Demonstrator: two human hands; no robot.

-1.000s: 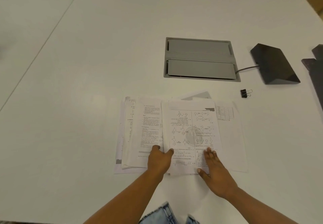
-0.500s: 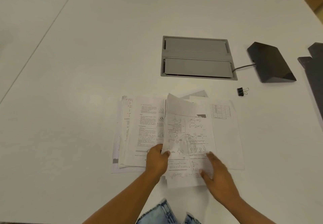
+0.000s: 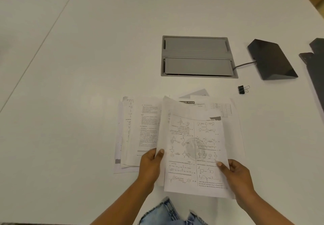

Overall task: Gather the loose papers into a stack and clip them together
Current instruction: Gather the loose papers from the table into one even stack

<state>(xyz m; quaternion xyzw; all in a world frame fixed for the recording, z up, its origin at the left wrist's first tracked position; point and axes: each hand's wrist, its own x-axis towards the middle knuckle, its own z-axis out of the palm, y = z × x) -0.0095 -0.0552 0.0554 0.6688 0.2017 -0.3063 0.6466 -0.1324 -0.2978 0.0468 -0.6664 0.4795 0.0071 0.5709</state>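
Observation:
I hold a few printed sheets with chemistry diagrams (image 3: 194,147), lifted at their near end above the table. My left hand (image 3: 151,165) grips their left edge, thumb on top. My right hand (image 3: 235,174) grips the right edge near the lower corner. Under and beside them lie more loose papers: a text-page pile (image 3: 138,131) to the left and sheets (image 3: 226,112) spread to the right and behind. A small black binder clip (image 3: 242,89) lies on the table to the far right, apart from the papers and both hands.
A grey cable hatch (image 3: 198,56) is set into the white table (image 3: 87,67) beyond the papers. A black wedge-shaped box (image 3: 271,60) with a cable sits right of it. Dark flat items (image 3: 315,63) lie at the right edge. A table seam runs diagonally at left.
Both hands went from pressing flat on the diagram sheets to gripping their side edges. The sheets have lifted off the pile and come toward me.

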